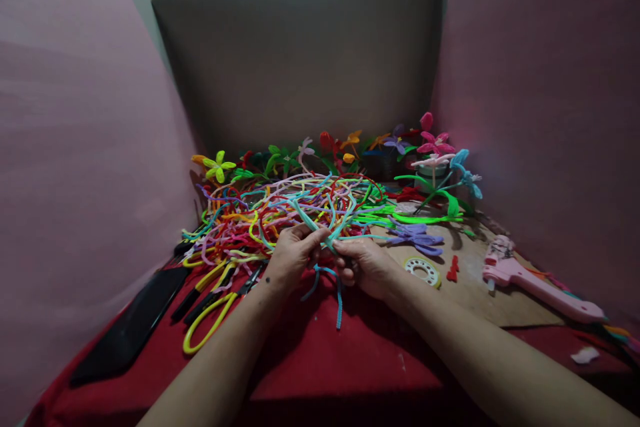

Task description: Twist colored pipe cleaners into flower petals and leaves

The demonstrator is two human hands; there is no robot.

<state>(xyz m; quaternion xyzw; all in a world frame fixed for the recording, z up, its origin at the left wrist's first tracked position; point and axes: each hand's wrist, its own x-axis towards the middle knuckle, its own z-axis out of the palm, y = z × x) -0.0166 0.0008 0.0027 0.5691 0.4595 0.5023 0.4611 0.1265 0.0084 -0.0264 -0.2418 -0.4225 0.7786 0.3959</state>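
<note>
Both my hands meet at the middle of the table over a red cloth point(350, 353). My left hand point(293, 255) and my right hand point(365, 265) pinch a bundle of light blue pipe cleaners point(325, 223) between them; the loops fan upward from my fingers and two blue ends point(327, 283) hang down below. Just behind my hands lies a big tangled heap of coloured pipe cleaners point(250, 213).
Finished pipe-cleaner flowers point(435, 147) stand along the back wall. A purple flower point(415, 238), a tape roll point(423, 270) and a pink glue gun point(530, 280) lie to the right. Yellow-handled scissors point(215, 313) and a black flat object point(130, 327) lie left. Cardboard and pink walls enclose the table.
</note>
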